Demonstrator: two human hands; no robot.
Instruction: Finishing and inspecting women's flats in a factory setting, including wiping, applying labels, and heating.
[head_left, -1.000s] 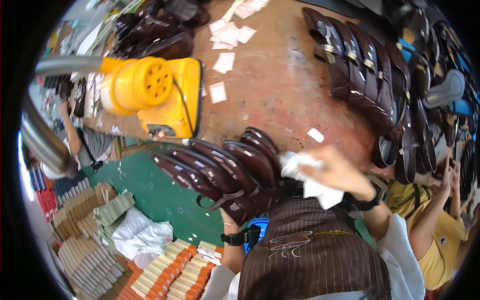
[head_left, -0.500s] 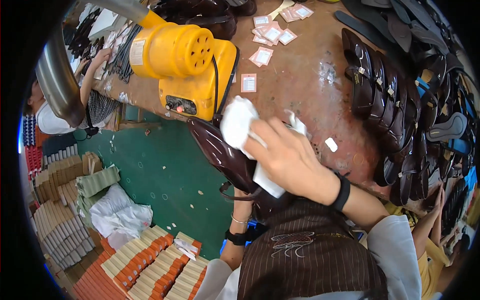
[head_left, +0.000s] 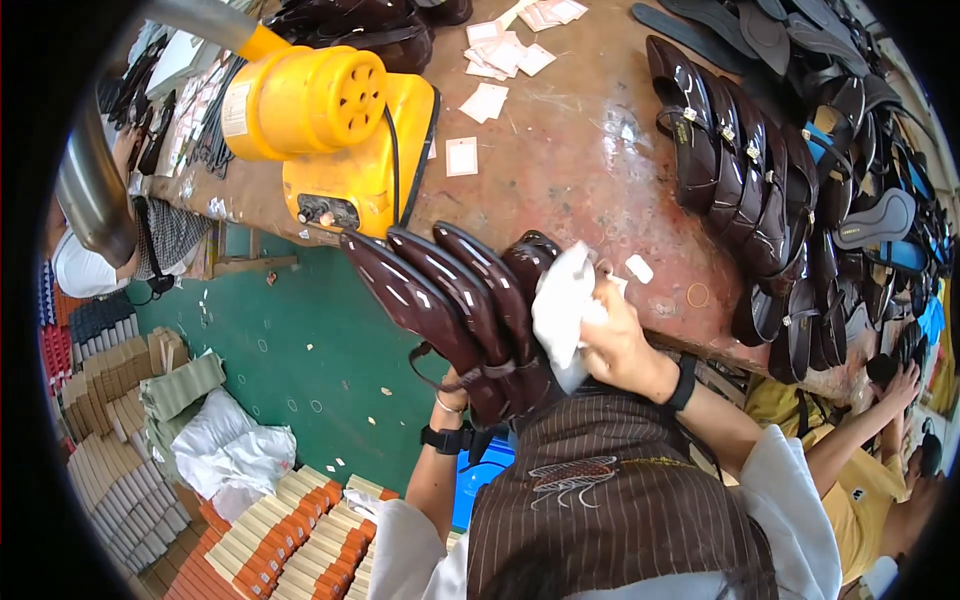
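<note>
My left hand [head_left: 455, 383] grips a fanned bunch of glossy dark brown sandals [head_left: 450, 300] by their straps, soles pointing up and to the left. A black wristwatch sits on that wrist. My right hand [head_left: 625, 345] holds a crumpled white cloth [head_left: 562, 310] pressed against the rightmost sandal of the bunch. That wrist wears a black band. I wear a brown striped apron [head_left: 610, 500].
A yellow machine [head_left: 335, 130] stands on the brown worktable [head_left: 570, 170], with white tags [head_left: 500, 55] scattered behind it. A row of dark sandals [head_left: 760, 190] lies at the right. Another person in yellow [head_left: 850, 470] sits at right. Stacked boxes [head_left: 130, 420] cover the green floor.
The bunch of sandals has risen and fanned out to the left. My right hand with the cloth has moved down onto the rightmost sandal. The view has shifted.
</note>
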